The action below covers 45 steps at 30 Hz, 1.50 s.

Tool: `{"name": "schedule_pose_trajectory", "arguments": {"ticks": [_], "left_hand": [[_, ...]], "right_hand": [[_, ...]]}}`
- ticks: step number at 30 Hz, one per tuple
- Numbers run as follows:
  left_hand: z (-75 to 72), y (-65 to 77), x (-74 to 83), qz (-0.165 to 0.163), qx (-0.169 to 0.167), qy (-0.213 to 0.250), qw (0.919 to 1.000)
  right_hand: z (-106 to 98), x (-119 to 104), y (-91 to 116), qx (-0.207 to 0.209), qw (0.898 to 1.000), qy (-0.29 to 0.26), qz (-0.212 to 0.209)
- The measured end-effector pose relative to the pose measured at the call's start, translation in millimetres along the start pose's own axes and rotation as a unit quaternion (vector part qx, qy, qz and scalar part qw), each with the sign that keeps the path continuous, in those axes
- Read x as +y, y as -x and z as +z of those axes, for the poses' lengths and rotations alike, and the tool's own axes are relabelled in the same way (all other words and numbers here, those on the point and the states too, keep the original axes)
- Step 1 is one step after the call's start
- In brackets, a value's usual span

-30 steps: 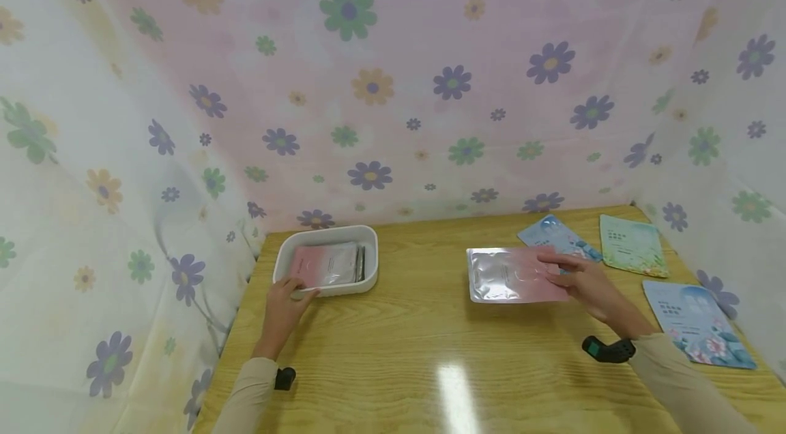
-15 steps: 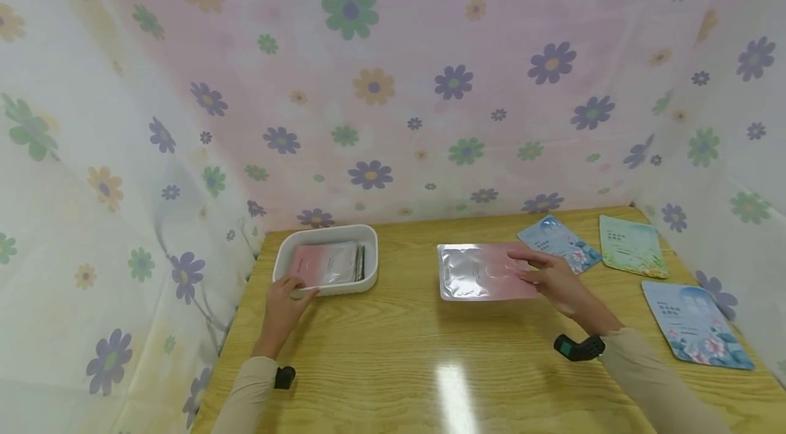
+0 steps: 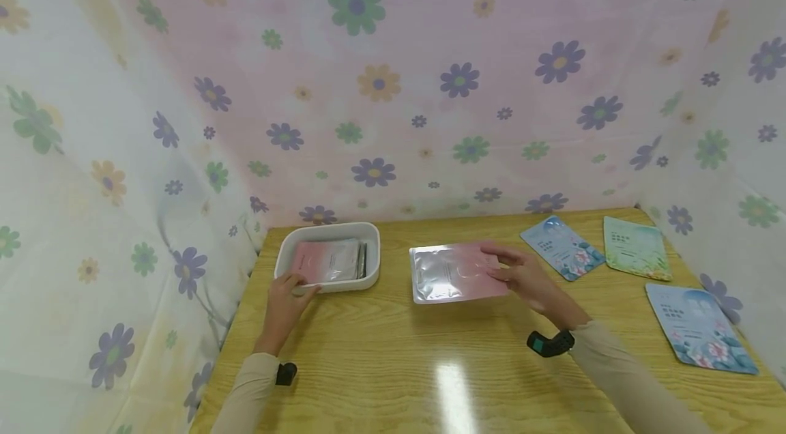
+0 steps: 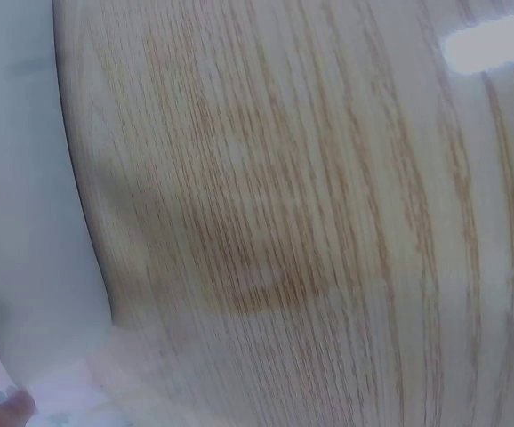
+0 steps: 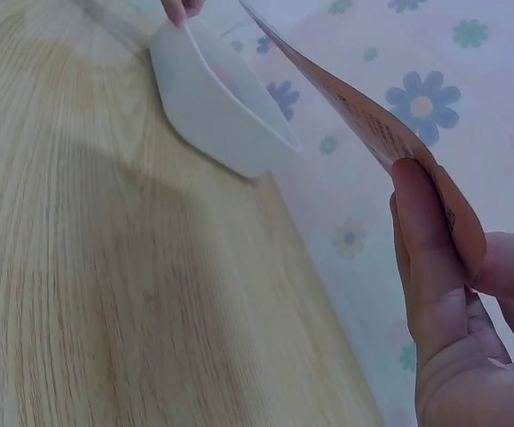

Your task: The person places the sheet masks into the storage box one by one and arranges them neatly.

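Note:
In the head view my right hand (image 3: 535, 285) pinches one end of a pink and silver face mask packet (image 3: 454, 273), held above the table just right of a white plastic bin (image 3: 373, 256). The right wrist view shows this packet (image 5: 350, 107) edge-on between thumb and fingers. My left hand (image 3: 285, 304) grips the bin's near left corner, fingers over the rim and thumb along the front wall. Inside the bin lies another pink and silver packet (image 3: 325, 261), with a dark-edged one beside it. The left wrist view shows mostly the bin's outer wall (image 4: 26, 205); few fingers appear.
On the wooden table's (image 3: 393, 366) right side lie a blue flowered packet (image 3: 561, 246), a light green packet (image 3: 637, 248) and a larger blue packet (image 3: 700, 327). Flowered cloth (image 3: 417, 99) hangs behind the table and at both sides.
My right hand has carried the pink and silver packet leftward, closer to the bin, uncovering the blue packet behind it. The left hand stays on the bin.

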State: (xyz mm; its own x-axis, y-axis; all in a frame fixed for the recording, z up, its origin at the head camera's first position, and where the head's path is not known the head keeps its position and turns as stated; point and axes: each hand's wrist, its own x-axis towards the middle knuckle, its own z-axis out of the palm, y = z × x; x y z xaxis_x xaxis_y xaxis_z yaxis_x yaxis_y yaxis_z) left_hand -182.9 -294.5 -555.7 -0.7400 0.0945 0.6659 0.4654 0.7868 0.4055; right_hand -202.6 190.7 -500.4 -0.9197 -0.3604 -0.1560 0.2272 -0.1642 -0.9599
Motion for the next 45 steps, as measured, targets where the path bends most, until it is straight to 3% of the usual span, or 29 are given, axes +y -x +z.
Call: {"name": "schedule_pose_trajectory", "arguments": {"ticks": [11,24,45], "left_hand": [[-0.8,-3.1,0.9,0.003,0.005,-0.001,1.0],[-1.9,-1.6,0.2,-0.008,-0.004,-0.008,0.9999],[0.2,-0.8,-1.9,-0.017,-0.006,-0.016,0.9997]], "right_hand": [[35,11,-24,0.001,1.0,-0.026,0.008],[77,12,-55,0.037,0.998,-0.036,0.025],[117,13,-100,0.031,0.994,-0.102,0.004]]}}
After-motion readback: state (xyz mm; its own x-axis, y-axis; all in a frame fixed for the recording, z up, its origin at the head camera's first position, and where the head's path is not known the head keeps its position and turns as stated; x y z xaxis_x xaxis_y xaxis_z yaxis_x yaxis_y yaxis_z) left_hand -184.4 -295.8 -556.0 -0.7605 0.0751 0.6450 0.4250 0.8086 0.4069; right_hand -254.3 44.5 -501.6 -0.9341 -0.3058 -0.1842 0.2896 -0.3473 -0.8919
